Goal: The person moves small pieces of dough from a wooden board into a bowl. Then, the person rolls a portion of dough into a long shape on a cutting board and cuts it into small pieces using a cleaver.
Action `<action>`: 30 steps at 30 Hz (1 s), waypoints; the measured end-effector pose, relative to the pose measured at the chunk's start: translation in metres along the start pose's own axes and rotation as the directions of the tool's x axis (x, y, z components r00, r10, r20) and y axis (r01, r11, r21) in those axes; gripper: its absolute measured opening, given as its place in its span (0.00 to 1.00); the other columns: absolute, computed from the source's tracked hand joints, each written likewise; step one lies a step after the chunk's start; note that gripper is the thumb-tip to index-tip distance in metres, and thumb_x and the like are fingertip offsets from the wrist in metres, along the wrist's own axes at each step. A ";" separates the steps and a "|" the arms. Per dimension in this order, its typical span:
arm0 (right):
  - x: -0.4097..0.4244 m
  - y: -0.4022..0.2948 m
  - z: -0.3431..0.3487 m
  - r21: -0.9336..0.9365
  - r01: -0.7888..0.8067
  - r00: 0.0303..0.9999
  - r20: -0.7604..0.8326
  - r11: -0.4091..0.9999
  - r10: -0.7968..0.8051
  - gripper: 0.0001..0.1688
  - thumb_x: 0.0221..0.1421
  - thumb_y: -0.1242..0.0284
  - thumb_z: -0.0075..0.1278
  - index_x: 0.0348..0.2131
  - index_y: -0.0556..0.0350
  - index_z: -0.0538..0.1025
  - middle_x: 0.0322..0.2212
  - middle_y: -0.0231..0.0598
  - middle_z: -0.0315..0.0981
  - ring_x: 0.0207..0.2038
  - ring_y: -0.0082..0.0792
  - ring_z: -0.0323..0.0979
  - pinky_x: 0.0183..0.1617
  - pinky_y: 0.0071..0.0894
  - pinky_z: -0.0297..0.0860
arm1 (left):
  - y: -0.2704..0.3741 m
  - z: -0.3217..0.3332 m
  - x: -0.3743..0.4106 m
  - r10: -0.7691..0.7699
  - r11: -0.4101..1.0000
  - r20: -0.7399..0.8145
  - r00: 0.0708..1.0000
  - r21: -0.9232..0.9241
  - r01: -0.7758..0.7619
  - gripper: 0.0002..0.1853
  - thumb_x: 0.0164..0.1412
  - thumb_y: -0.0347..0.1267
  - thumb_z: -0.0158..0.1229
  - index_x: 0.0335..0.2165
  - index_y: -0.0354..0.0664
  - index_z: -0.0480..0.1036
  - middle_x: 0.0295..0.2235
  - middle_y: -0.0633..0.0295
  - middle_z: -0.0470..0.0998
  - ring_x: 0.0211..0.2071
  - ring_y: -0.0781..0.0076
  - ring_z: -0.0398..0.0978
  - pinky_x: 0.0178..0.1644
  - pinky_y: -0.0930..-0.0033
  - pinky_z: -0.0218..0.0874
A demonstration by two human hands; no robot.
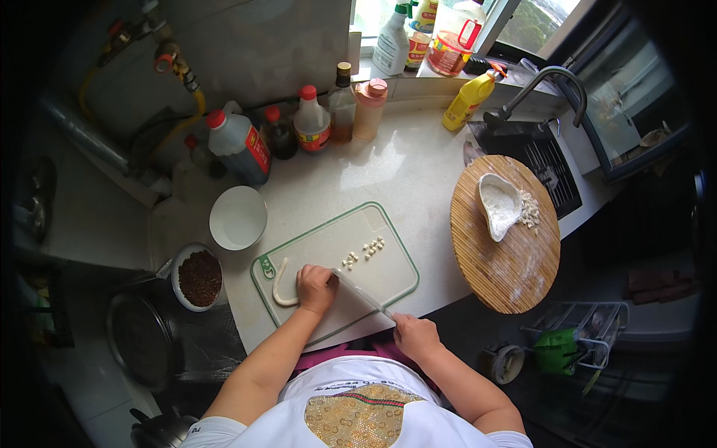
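A rope of white dough [278,288] curves across the left part of a green-edged cutting board [392,224]. My left hand [317,288] rests on its right end, fingers bent over it, and hides that end. My right hand [415,335] grips the handle of a kitchen knife [361,292], whose blade reaches over the board to the fingers of my left hand. Several small cut dough pieces [350,260] lie in two clusters to the right of the blade's tip.
A white bowl [238,218] and a bowl of brown crumbly filling [200,279] stand left of the board. At the right, a round slatted tray [476,263] holds a flour container [499,204] and small pieces [529,208]. Bottles [312,126] line the wall; a sink [538,162] lies beyond.
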State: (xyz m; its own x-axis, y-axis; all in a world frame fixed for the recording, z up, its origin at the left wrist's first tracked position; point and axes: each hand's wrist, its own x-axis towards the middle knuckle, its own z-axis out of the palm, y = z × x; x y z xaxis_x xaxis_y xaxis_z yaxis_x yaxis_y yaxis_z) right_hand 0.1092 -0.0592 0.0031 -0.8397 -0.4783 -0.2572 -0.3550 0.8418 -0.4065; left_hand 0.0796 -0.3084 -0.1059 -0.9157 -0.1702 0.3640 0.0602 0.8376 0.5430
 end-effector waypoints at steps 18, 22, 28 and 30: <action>0.009 -0.003 0.008 0.008 0.022 1.000 -0.020 1.000 -0.022 0.13 0.49 0.71 0.49 0.37 0.52 0.75 0.29 0.43 0.76 0.27 0.49 0.75 0.30 0.47 0.72 | -0.002 -0.004 -0.012 -0.044 0.998 0.002 0.999 -0.036 0.044 0.04 0.40 0.30 0.62 0.19 0.49 0.74 0.22 0.65 0.71 0.30 0.60 0.69 0.36 0.59 0.58; 0.003 -0.007 -0.002 -0.048 0.004 0.999 0.054 0.999 -0.001 0.12 0.48 0.72 0.49 0.36 0.51 0.74 0.28 0.44 0.76 0.25 0.50 0.75 0.29 0.47 0.72 | 0.002 -0.002 -0.012 -0.040 0.998 -0.015 0.999 -0.040 0.039 0.06 0.39 0.28 0.62 0.19 0.48 0.70 0.22 0.64 0.71 0.30 0.59 0.69 0.36 0.59 0.58; 0.002 -0.003 0.003 -0.064 -0.004 0.997 0.080 0.998 0.009 0.12 0.48 0.72 0.48 0.36 0.51 0.74 0.27 0.45 0.76 0.26 0.50 0.75 0.29 0.48 0.72 | 0.000 0.004 -0.015 -0.032 0.998 -0.009 0.999 -0.048 0.032 0.05 0.39 0.28 0.61 0.19 0.48 0.72 0.22 0.64 0.70 0.30 0.59 0.69 0.36 0.58 0.58; 0.007 -0.002 0.012 -0.083 -0.013 0.995 0.100 0.996 0.022 0.12 0.48 0.72 0.48 0.36 0.51 0.74 0.27 0.45 0.76 0.26 0.50 0.75 0.30 0.47 0.72 | 0.000 0.003 -0.014 -0.006 1.000 -0.014 1.000 -0.025 0.006 0.04 0.40 0.29 0.61 0.19 0.48 0.72 0.22 0.65 0.70 0.30 0.59 0.69 0.37 0.59 0.58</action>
State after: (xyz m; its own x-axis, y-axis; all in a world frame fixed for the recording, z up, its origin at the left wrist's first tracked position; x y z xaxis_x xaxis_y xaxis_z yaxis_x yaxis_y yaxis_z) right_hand 0.1090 -0.0669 -0.0083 -0.8017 -0.4826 -0.3527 -0.3764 0.8659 -0.3293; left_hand 0.0914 -0.3039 -0.1136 -0.9105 -0.1827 0.3709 0.0644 0.8234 0.5637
